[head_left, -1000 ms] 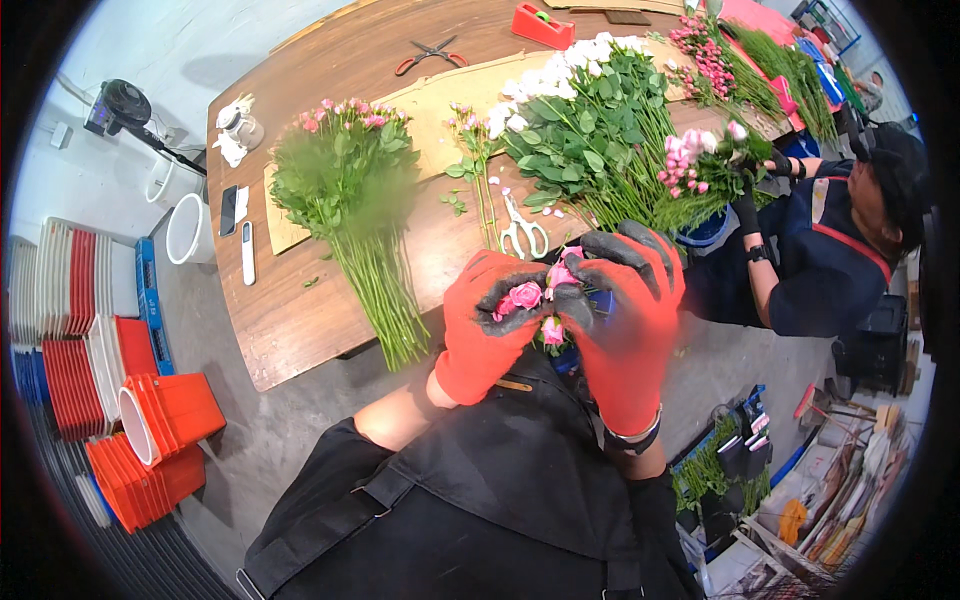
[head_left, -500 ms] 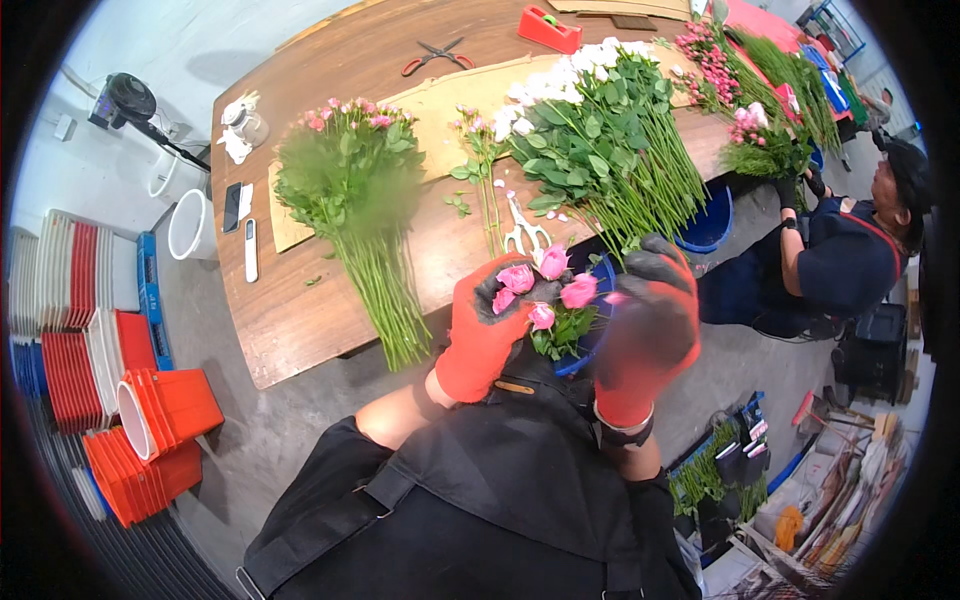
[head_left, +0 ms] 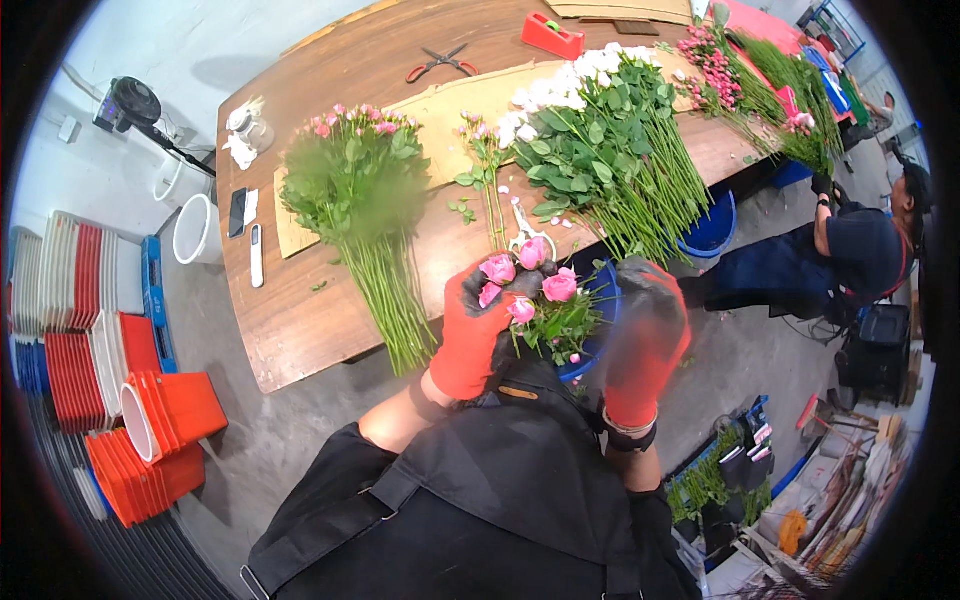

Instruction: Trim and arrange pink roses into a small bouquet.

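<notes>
My left hand [head_left: 472, 335], in a red glove with black fingers, is closed round a spray of pink roses [head_left: 560, 286] in front of my chest. Several blooms rise past its fingers, and green leaves hang to their right. My right hand [head_left: 646, 340], gloved the same way, is held apart to the right of the roses. Its fingers are curled and partly blurred; whatever they may hold cannot be made out. White-handled scissors [head_left: 524, 230] lie at the table's near edge, just beyond the roses. Below the leaves is a blue bucket [head_left: 606, 310], partly hidden.
The wooden table [head_left: 300, 335] bears pink spray roses [head_left: 365, 170], white roses [head_left: 610, 150], red-handled scissors [head_left: 442, 64] and a red tape dispenser [head_left: 552, 37]. Orange crates [head_left: 180, 400] stand at left. A co-worker [head_left: 850, 240] stands at right, near another blue bucket [head_left: 712, 225].
My right hand has moved slightly down and left; my left hand and the roses have shifted a little left. The co-worker has moved right, and the bouquet there is farther from me.
</notes>
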{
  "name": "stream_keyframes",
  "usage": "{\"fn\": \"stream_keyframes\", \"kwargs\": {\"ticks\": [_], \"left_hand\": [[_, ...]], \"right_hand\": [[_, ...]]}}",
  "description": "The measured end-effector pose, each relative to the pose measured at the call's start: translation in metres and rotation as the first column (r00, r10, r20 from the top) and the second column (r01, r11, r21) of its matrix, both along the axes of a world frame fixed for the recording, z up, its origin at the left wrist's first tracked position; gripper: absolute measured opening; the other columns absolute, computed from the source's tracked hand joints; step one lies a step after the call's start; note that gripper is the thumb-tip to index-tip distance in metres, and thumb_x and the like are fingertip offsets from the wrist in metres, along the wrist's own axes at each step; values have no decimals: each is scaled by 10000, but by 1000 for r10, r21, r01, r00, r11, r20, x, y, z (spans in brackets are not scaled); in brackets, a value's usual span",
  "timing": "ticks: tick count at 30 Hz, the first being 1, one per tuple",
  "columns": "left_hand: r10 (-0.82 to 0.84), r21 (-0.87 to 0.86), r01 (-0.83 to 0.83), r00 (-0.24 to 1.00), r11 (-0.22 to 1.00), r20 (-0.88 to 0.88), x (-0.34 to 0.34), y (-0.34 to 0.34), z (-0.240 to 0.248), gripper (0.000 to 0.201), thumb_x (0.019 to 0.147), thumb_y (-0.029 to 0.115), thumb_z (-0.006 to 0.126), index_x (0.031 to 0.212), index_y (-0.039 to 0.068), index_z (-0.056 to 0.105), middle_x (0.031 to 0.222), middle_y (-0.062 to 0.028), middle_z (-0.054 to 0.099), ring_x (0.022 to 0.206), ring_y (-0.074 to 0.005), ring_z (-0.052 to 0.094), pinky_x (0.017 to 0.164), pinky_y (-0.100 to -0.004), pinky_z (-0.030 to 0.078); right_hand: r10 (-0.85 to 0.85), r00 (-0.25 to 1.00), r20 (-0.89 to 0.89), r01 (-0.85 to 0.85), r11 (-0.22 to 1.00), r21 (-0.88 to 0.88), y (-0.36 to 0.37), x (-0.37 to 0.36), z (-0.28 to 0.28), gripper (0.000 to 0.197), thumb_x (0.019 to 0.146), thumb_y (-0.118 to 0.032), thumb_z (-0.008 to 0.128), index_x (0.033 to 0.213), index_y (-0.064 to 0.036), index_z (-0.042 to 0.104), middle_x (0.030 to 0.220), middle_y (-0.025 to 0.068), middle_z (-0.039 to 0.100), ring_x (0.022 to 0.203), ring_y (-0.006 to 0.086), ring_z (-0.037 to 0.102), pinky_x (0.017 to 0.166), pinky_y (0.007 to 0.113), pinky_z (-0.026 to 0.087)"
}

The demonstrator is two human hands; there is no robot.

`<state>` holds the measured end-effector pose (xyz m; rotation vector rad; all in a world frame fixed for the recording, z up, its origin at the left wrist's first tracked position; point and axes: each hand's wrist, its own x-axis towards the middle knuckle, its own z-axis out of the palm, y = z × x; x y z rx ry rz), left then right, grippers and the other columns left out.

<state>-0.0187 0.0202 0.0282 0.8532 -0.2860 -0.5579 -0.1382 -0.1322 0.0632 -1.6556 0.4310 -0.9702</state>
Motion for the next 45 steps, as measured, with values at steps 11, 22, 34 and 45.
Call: {"fn": "stream_keyframes", "kwargs": {"ticks": [11, 22, 34, 45], "left_hand": [[76, -65, -89, 981, 994, -176, 11, 9, 22, 291, 884, -16, 700, 1171, -19, 648, 1121, -96, 732, 1031, -215, 728, 953, -357, 584], [174, 180, -222, 953, 958, 248, 170, 92, -56, 347, 1048, 288, 629, 1353, 122, 629, 1248, 13, 661, 1117, -160, 635, 977, -338, 518], [-138, 552, -802, 588, -231, 797, 159, 147, -199, 594, 839, 297, 811, 1332, 35, 609, 1166, -220, 670, 1137, -397, 627, 1003, -483, 501], [-116, 780, -576, 816, -244, 567, 173, 166, -216, 219, 913, 275, 719, 1020, 84, 705, 1037, -152, 719, 982, -382, 697, 814, -503, 552]], "right_hand": [[550, 807, -215, -486, 825, 290, 1, 2, -66, 830, 771, -65, 786, 1532, -6, 457, 1485, 114, 551, 1390, 231, 511, 1195, 363, 355], [495, 794, -352, -313, 831, 460, -17, -40, -200, 483, 859, 24, 699, 1341, 14, 671, 1183, 68, 738, 1031, 142, 679, 941, 303, 532], [124, 799, -588, -215, 973, -86, 0, 110, -301, 558, 883, -184, 789, 1384, -8, 618, 1249, 190, 702, 1144, 355, 671, 990, 441, 521], [321, 731, -602, -297, 944, 142, 25, 78, -266, 393, 890, -95, 768, 1245, 33, 659, 1151, 136, 712, 1066, 252, 697, 946, 369, 538]]}}
